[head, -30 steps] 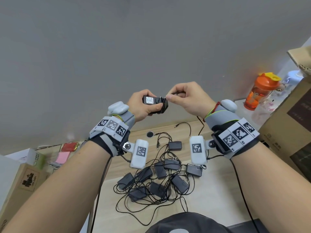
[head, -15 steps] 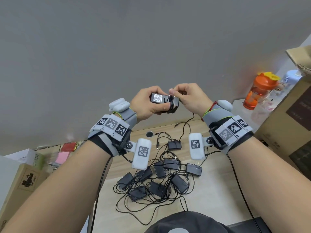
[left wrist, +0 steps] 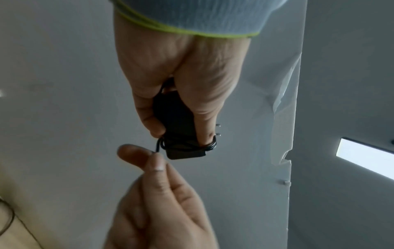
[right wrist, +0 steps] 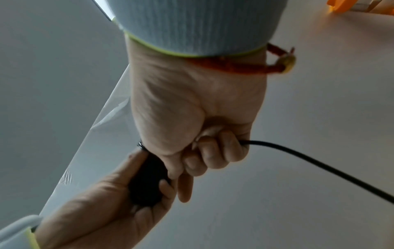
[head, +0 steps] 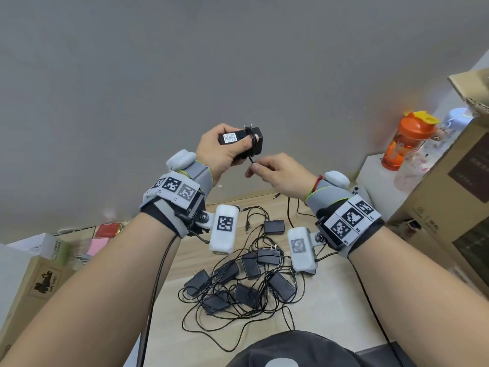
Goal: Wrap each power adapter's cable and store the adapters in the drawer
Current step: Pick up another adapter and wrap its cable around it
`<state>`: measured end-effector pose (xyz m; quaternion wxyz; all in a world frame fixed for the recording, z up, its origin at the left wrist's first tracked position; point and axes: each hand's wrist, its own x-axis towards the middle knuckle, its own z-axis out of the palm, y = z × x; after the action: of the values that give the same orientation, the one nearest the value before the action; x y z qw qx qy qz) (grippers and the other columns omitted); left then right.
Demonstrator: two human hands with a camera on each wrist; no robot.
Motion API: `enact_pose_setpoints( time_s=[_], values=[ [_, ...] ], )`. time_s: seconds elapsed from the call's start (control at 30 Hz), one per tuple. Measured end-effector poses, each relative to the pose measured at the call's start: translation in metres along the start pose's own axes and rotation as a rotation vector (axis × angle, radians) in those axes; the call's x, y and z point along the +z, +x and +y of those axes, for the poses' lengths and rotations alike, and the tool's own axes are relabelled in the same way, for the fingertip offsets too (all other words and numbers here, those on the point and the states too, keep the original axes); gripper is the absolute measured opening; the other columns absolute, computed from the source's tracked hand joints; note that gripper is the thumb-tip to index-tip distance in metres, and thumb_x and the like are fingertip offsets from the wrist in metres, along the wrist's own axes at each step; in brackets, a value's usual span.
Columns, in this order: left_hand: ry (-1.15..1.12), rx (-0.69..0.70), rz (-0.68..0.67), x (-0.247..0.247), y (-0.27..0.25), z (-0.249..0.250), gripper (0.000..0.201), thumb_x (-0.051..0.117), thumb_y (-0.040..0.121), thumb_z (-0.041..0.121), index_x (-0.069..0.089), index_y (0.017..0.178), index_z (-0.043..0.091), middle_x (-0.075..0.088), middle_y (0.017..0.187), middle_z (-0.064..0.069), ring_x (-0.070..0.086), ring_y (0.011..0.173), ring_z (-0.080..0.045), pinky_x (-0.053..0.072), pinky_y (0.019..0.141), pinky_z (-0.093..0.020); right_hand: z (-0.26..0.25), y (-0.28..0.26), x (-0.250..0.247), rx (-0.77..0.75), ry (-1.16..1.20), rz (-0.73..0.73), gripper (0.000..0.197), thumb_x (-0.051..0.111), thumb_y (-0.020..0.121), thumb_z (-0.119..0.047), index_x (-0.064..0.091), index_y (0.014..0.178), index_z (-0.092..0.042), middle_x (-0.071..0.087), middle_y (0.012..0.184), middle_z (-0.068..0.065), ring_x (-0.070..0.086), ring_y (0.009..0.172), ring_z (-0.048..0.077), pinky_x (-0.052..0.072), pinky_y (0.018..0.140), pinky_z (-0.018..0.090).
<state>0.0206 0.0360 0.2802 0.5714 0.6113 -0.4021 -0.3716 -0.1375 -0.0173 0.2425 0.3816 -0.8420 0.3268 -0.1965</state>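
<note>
Overhead, a plain grey wall (head: 185, 75) fills most of the head view, and both hands work in the open air in front of it, well above the wooden table (head: 330, 313). Cardboard boxes (head: 449, 207) crowd the table's right edge, with an orange bottle (head: 404, 140) on a white block beside them; another box (head: 31, 282) stands at the left. On the table lies a tangled pile of black adapters (head: 246, 282), its cords looping toward the near edge, partly covered by the wrist cameras. Up high, the left hand (head: 222, 152) grips one black adapter (head: 242, 144), thumb across its body, prongs pointing up. Several turns of its cable (left wrist: 189, 146) circle the end nearest the right hand (head: 277, 176), which sits just below and pinches the cable between thumb and curled fingers. In the right wrist view the cable runs off the frame's right edge. No drawer shows.
</note>
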Motion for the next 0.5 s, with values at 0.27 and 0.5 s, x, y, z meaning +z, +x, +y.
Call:
enact_pose_setpoints(
  time_s=[0.27, 0.5],
  values=[
    [0.272, 0.059, -0.031, -0.009, -0.001, -0.005, 0.027, 0.084, 0.075, 0.010, 0.058, 0.079, 0.015, 0.065, 0.080, -0.011, 0.061, 0.064, -0.022, 0.053, 0.058, -0.032, -0.014, -0.004, -0.026, -0.064, 0.057, 0.088, 0.019, 0.063, 0.094, -0.030, 0.075, 0.082, -0.021, 0.047, 0.047, -0.018, 0.041, 0.049, 0.000, 0.030, 0.052, 0.013],
    [0.381, 0.059, -0.163, -0.008, -0.007, -0.001, 0.026, 0.084, 0.073, 0.010, 0.060, 0.080, 0.017, 0.065, 0.078, -0.005, 0.060, 0.070, -0.021, 0.055, 0.065, -0.036, -0.015, 0.005, -0.048, -0.093, 0.138, 0.198, 0.016, 0.073, 0.087, -0.031, 0.071, 0.075, -0.020, 0.060, 0.059, -0.011, 0.047, 0.056, -0.002, 0.041, 0.063, 0.016]
  ],
)
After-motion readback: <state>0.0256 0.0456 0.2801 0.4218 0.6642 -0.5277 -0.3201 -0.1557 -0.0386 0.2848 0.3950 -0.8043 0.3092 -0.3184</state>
